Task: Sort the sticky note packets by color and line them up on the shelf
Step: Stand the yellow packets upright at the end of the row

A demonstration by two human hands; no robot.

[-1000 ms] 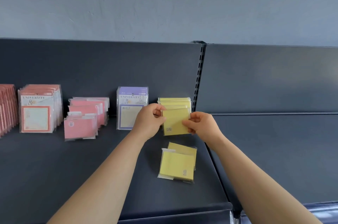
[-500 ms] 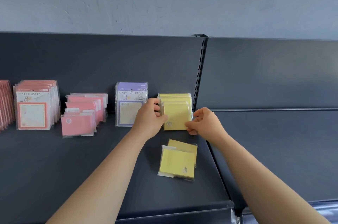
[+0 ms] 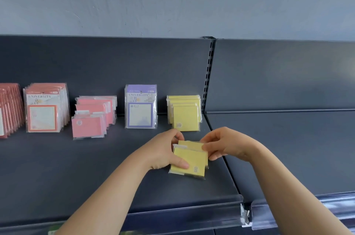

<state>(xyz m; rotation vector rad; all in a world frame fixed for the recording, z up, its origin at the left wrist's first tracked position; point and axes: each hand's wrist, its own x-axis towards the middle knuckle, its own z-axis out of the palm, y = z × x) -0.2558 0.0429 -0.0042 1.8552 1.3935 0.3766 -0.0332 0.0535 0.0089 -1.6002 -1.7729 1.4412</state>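
Loose yellow packets (image 3: 192,159) lie flat and overlapped near the shelf (image 3: 76,177) front; left hand (image 3: 163,150) grips their left edge, thumb on top; right hand (image 3: 224,144) pinches the far right corner; we judge them light, thin, a little bendy, the clear wrap slick; best held by opposite edges; yellow row (image 3: 185,117) stands just behind, leaning on the back panel (image 3: 96,61); purple packets (image 3: 140,108) beside it, pink packets (image 3: 92,119) further left; the row's front packet could tip if we nudge it.
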